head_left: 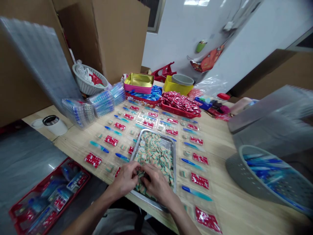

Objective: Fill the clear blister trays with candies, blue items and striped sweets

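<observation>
A metal tray (174, 156) heaped with small square green-and-beige pieces (156, 147) lies in front of me. Both hands are over its near left part, fingertips nearly meeting. My left hand (125, 179) is closed in a pinch at the tray's left rim; whatever is in its fingertips is hidden. My right hand (156, 182) has its fingers curled down around a few of the square pieces. Around the tray lie rows of clear plastic blister trays, holding blue pens (197, 193), red patterned packets (200, 180) and small square pieces.
At the right stands a grey basket (234, 169) of blue pens. Behind are a red tray (166, 109) of red packets, a pink tin (138, 88) and a yellow basket (171, 85). A white cup (57, 127) stands left. A red crate (24, 202) of filled packs sits low left.
</observation>
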A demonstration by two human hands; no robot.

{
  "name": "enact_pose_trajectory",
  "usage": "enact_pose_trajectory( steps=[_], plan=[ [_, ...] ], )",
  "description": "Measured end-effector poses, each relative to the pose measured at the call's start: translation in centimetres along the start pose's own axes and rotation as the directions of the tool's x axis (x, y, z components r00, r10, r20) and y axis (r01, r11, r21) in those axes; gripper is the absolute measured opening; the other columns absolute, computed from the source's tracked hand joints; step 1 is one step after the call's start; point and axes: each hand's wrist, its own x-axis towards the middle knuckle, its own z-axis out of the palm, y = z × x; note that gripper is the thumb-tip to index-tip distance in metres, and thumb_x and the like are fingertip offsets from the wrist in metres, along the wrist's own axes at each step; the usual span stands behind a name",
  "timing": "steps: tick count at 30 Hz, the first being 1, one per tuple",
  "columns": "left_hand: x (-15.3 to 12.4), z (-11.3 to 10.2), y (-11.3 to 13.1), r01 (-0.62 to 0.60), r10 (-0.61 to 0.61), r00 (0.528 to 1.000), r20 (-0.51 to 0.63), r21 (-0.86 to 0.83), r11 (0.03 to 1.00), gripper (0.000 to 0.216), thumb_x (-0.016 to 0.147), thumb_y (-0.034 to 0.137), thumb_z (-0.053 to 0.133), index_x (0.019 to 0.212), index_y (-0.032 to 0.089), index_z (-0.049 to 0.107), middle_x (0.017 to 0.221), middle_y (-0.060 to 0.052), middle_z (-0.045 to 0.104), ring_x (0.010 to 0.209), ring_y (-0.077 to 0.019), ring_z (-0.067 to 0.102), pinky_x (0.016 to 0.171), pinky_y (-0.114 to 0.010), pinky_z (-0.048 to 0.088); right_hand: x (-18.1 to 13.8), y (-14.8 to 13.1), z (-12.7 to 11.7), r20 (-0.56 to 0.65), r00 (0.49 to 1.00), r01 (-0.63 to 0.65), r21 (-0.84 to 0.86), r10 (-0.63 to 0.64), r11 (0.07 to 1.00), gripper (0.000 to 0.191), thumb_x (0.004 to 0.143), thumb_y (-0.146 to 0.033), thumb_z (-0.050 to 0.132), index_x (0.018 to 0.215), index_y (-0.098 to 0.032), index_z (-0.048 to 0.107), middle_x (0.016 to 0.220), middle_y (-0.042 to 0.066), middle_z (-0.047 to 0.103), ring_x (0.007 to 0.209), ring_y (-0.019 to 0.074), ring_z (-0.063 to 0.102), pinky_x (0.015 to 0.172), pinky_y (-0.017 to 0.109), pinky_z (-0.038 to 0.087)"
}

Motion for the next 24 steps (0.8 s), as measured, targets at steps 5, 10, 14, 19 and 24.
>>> enact_pose_trajectory(
  steps=[5,10,14,19,24],
  plan=[
    [0.00,0.22,-0.13,0.010,-0.007,0.999,0.047,-0.069,0.998,0.035,0.058,0.000,0.047,0.087,0.016,0.058,0.067,0.004,0.054,0.060,-0.0118,0.053,0.056,-0.021,0.038,-0.02,0.09,0.13,-0.040,0.999,-0.009,0.034,0.010,0.999,0.033,0.068,0.002,0.048,0.090,-0.020,0.060,0.094,0.004,0.066,0.093,0.0198,0.059,0.086,0.034,0.040],
    [0.00,0.09,0.37,0.020,-0.019,0.999,0.031,-0.054,0.998,0.031,0.058,0.001,0.048,0.082,0.016,0.059,0.068,0.003,0.055,0.062,-0.0122,0.052,0.057,-0.021,0.037,-0.15,0.09,0.44,-0.061,0.998,-0.007,0.048,0.010,0.999,0.033,0.068,0.002,0.048,0.089,-0.020,0.060,0.086,0.002,0.065,0.086,0.0183,0.058,0.081,0.031,0.041],
    [-0.01,0.11,0.48,0.016,-0.017,1.000,-0.016,-0.033,0.999,0.036,0.058,0.001,0.050,0.090,0.015,0.059,0.073,0.001,0.057,0.063,-0.0125,0.053,0.060,-0.022,0.040,-0.25,-0.05,0.34,-0.064,0.998,-0.004,0.049,0.007,0.999,0.029,0.069,0.001,0.049,0.085,-0.020,0.059,0.082,0.002,0.064,0.083,0.0183,0.058,0.081,0.031,0.041],
    [-0.30,0.48,0.05,0.044,-0.049,0.997,-0.067,-0.078,0.996,0.036,0.061,0.000,0.050,0.092,0.017,0.060,0.074,0.001,0.061,0.065,-0.0128,0.058,0.060,-0.021,0.044,-0.32,-0.23,0.07,-0.050,0.999,-0.010,0.043,0.013,0.999,0.029,0.072,0.002,0.050,0.088,-0.021,0.059,0.091,0.002,0.064,0.089,0.0190,0.057,0.083,0.032,0.039],
    [-0.56,0.75,-0.21,0.043,-0.056,0.992,-0.111,-0.115,0.992,0.031,0.067,0.002,0.049,0.090,0.018,0.061,0.074,0.001,0.063,0.069,-0.0136,0.061,0.065,-0.022,0.046,-0.28,-0.29,0.03,-0.028,0.999,-0.017,0.030,0.018,0.999,0.029,0.075,0.001,0.050,0.091,-0.021,0.059,0.095,0.003,0.061,0.093,0.0194,0.055,0.083,0.033,0.039]
  ],
)
